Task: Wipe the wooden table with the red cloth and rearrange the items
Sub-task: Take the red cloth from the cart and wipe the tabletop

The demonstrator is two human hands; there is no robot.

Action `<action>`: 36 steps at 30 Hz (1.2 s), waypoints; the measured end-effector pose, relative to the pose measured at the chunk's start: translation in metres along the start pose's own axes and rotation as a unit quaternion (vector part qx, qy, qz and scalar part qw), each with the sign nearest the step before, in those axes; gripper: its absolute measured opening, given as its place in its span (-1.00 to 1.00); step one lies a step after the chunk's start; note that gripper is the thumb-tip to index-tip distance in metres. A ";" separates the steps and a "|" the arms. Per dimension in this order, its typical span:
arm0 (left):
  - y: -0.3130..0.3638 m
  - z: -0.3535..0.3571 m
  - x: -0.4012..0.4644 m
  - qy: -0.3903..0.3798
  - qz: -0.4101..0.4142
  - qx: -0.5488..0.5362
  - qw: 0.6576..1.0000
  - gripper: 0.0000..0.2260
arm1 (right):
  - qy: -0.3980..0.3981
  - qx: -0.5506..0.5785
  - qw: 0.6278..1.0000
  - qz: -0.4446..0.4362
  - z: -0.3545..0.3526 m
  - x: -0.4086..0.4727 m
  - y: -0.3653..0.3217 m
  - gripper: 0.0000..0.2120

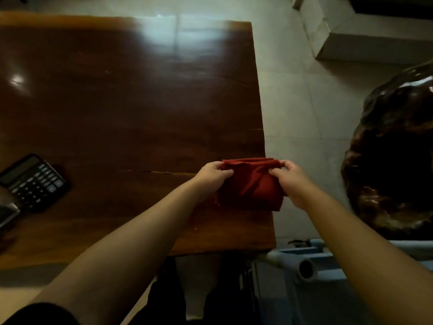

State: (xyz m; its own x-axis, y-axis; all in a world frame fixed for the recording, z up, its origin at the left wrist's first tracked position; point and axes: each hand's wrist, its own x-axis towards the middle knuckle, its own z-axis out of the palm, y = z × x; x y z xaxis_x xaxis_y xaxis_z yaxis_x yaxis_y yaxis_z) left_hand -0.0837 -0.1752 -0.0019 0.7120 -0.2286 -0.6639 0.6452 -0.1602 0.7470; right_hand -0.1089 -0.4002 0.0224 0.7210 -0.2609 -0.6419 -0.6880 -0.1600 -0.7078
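The red cloth [251, 184] is folded into a small rectangle at the right edge of the dark wooden table [131, 102], near the front right corner. My left hand [212, 175] pinches its left side and my right hand [291, 181] pinches its right side, with the top edge stretched between them. The cloth's right part overhangs the table edge slightly. Over at the table's left edge a black calculator [34, 181] lies flat.
A dark flat object [7, 213] sits partly cut off at the left edge below the calculator. Right of the table stands a large glossy dark wooden piece [396, 148]. Pale blue pipes [302, 266] lie on the tiled floor by the front right corner.
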 end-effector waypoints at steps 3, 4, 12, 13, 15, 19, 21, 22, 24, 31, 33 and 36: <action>0.002 0.012 0.021 0.037 0.004 0.005 0.999 -0.70 | -0.021 -0.010 1.000 -0.001 -0.004 0.034 0.003 -0.90; 0.000 0.013 0.027 0.050 0.013 0.011 0.999 -0.67 | -0.026 -0.011 1.000 0.000 -0.003 0.044 0.005 -0.87; -0.056 -0.065 0.008 0.191 0.148 0.374 0.895 -0.36 | 0.098 -0.292 0.930 -0.203 0.056 0.063 0.023 -0.48; -0.069 -0.081 -0.004 0.210 0.152 0.415 0.872 -0.33 | 0.072 -0.317 0.920 -0.218 0.068 0.060 0.027 -0.44; -0.093 -0.109 -0.024 0.239 0.137 0.478 0.834 -0.21 | 0.035 -0.390 0.892 -0.225 0.090 0.060 0.039 -0.35; -0.129 -0.139 -0.045 0.253 0.086 0.571 0.776 0.03 | 0.039 -0.492 0.843 -0.214 0.114 0.073 0.058 -0.23; -0.142 -0.144 -0.046 0.250 0.068 0.589 0.765 0.09 | 0.047 -0.505 0.833 -0.220 0.116 0.080 0.064 -0.20; -0.149 -0.147 -0.045 0.246 0.061 0.594 0.764 0.11 | 0.052 -0.504 0.831 -0.232 0.115 0.084 0.066 -0.20; -0.163 -0.150 -0.044 0.235 0.059 0.604 0.759 0.12 | 0.066 -0.503 0.822 -0.260 0.113 0.090 0.072 -0.22; -0.184 -0.159 -0.048 0.222 0.106 0.613 0.751 0.14 | 0.119 -0.519 0.790 -0.304 0.119 0.096 0.081 -0.27; -0.187 -0.163 -0.050 0.215 0.122 0.614 0.749 0.15 | 0.126 -0.521 0.787 -0.305 0.123 0.096 0.079 -0.28; -0.191 -0.165 -0.051 0.213 0.130 0.619 0.745 0.16 | 0.129 -0.524 0.786 -0.302 0.129 0.096 0.075 -0.28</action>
State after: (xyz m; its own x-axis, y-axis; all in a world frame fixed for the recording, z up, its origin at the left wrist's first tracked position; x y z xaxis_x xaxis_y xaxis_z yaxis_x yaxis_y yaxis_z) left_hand -0.1973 0.0254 -0.1159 0.9618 -0.1228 -0.2447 -0.0914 -0.9865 0.1358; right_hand -0.0808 -0.3147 -0.1298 0.9944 0.0022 -0.1053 -0.0129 -0.9896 -0.1432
